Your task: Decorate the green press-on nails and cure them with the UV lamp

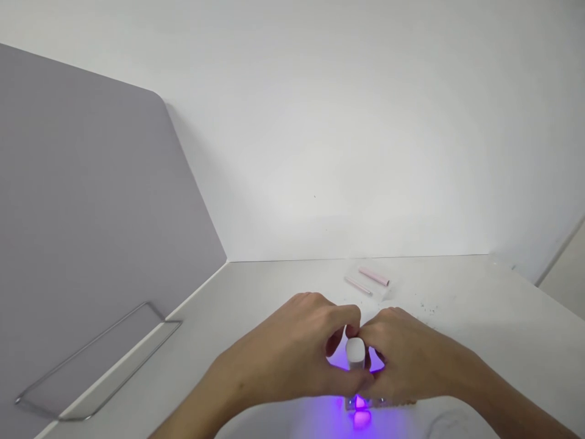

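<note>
A small white UV lamp (355, 352) with a rounded square top stands upright between my two hands and throws violet light beneath it. My left hand (304, 350) curls round it from the left, index finger behind and thumb in front. From the right, my right hand (409, 356) closes in with bent fingers at the lamp's side. The thumbs meet in front and cover its lower part. Below them, the edge of a low strip with small shiny bits (381, 402) shows, partly lit pink and violet; most of it is hidden.
Behind my hands, two pink sticks (373, 276) lie on a clear plastic sheet (386, 292). Dark specks (427, 306) are scattered to the right on the white table (484, 305). A grey panel (91, 183) with a wire stand (123, 390) leans at the left; a white wall rises behind.
</note>
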`<state>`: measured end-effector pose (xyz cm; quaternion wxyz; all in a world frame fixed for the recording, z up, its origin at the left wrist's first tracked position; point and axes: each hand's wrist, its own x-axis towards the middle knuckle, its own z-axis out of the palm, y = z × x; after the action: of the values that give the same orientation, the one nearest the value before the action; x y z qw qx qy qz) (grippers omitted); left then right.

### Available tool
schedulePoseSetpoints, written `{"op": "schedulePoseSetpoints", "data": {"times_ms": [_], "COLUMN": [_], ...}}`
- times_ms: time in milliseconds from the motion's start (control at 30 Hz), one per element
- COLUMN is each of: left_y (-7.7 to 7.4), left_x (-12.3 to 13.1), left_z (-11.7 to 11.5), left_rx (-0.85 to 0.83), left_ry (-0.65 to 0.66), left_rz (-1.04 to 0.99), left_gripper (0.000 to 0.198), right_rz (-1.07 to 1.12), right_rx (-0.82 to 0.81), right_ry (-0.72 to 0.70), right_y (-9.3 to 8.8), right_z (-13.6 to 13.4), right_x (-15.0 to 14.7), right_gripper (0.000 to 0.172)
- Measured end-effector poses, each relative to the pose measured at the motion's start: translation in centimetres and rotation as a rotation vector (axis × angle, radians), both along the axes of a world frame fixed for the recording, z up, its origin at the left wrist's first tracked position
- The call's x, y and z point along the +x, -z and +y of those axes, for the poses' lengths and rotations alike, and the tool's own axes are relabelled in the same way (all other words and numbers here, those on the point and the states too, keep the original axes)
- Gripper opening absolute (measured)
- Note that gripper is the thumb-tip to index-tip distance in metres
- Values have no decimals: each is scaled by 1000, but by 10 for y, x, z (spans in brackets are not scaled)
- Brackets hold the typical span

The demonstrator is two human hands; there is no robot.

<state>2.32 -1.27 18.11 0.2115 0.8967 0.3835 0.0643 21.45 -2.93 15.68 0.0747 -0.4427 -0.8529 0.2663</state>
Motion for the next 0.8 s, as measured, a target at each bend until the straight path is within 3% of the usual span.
{"op": "schedulePoseSetpoints", "data": {"times_ms": [333,600,800], "left_y": [6,8,-2], "left_x": [0,1,-5], "left_z": [-1,2,-2], "left_rx": [104,107,30], "left_ry": [35,47,42], "left_rz": [23,1,15], "left_gripper": [11,10,9], "right_rz": [117,157,156], "right_rx": [26,-2,-16], "right_ry": [-21,-29,-16], "right_y": [13,15,13], "right_z": [10,8,5], "right_x": [-2,-3,0], "right_gripper": [31,31,26]}}
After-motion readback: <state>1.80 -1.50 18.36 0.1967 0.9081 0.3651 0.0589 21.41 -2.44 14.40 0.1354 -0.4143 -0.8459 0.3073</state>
